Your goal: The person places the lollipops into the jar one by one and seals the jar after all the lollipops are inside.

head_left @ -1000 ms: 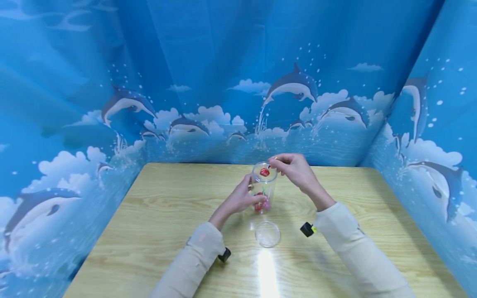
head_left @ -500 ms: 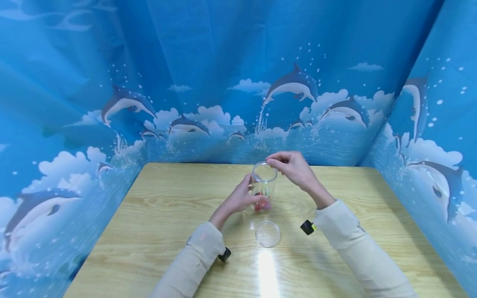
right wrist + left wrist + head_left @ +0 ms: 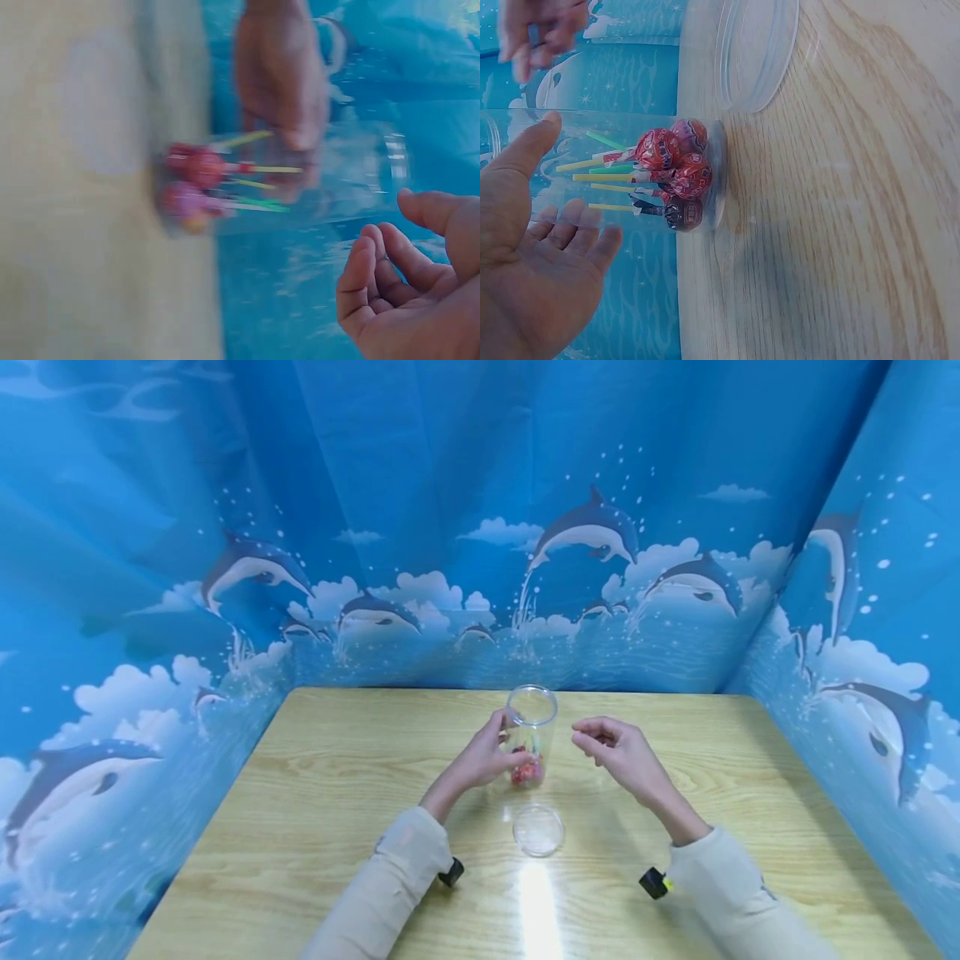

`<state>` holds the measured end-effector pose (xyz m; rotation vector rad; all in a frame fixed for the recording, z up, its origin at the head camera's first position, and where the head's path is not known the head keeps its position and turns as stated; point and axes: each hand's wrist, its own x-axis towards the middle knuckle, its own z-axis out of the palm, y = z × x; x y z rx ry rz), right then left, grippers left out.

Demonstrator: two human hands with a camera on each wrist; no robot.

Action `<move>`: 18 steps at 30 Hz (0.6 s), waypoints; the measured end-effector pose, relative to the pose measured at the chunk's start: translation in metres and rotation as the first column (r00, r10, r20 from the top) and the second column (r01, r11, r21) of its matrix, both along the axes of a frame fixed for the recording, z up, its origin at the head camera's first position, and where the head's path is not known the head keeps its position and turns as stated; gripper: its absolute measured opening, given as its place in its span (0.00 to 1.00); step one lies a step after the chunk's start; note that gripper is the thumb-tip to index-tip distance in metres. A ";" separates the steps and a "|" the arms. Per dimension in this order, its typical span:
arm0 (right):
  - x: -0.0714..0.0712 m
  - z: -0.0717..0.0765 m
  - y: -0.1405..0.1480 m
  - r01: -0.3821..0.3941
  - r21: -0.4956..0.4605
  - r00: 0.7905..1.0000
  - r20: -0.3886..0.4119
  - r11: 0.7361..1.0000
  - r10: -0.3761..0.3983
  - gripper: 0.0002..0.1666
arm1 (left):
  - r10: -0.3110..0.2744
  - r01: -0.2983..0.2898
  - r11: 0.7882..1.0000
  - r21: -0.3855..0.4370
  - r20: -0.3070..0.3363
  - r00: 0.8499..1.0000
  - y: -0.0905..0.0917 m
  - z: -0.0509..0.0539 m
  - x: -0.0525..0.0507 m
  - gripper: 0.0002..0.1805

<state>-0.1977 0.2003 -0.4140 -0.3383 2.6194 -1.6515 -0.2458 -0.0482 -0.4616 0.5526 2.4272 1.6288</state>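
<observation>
A tall clear plastic jar (image 3: 534, 731) stands upright on the table with its mouth uncovered. My left hand (image 3: 483, 758) grips its side, fingers behind and thumb in front. Several wrapped lollipops (image 3: 676, 174) lie heads down at the jar's bottom, in red, pinkish and dark wrappers, with yellow and green sticks pointing up. To the right of the jar, apart from it, my right hand (image 3: 618, 755) hangs in the air with loosely bent fingers and nothing between them. The right wrist view is blurred around the lollipops.
A round clear lid (image 3: 538, 831) lies flat on the wooden table (image 3: 360, 827), just in front of the jar. Behind the table and along both sides hangs a blue curtain (image 3: 420, 485) printed with dolphins.
A red lollipop that my right hand held at the jar's mouth has dropped inside among the others. My right hand has let go and moved right and down, away from the rim.
</observation>
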 end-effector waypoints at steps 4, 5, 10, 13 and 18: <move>0.011 -0.028 -0.001 -0.046 0.039 0.998 0.043 0.998 0.044 0.23 | 0.005 -0.005 1.000 -0.007 -0.004 1.000 0.000 -0.001 0.000 0.44; 0.013 -0.034 -0.001 -0.063 0.048 0.997 0.049 0.997 0.061 0.24 | 0.007 -0.007 1.000 -0.010 -0.004 1.000 0.000 -0.001 0.000 0.44; 0.024 -0.056 -0.004 -0.155 0.054 0.986 0.063 0.986 0.152 0.28 | 0.007 -0.007 1.000 -0.015 0.002 1.000 -0.001 -0.001 0.001 0.45; 0.028 -0.064 -0.005 -0.199 0.058 0.978 0.078 0.978 0.194 0.31 | -0.001 0.001 1.000 -0.009 0.006 1.000 -0.001 0.000 0.002 0.43; 0.033 -0.076 -0.007 -0.236 0.116 0.971 0.062 0.965 0.230 0.38 | -0.007 0.007 1.000 -0.015 0.010 1.000 0.000 0.002 0.002 0.43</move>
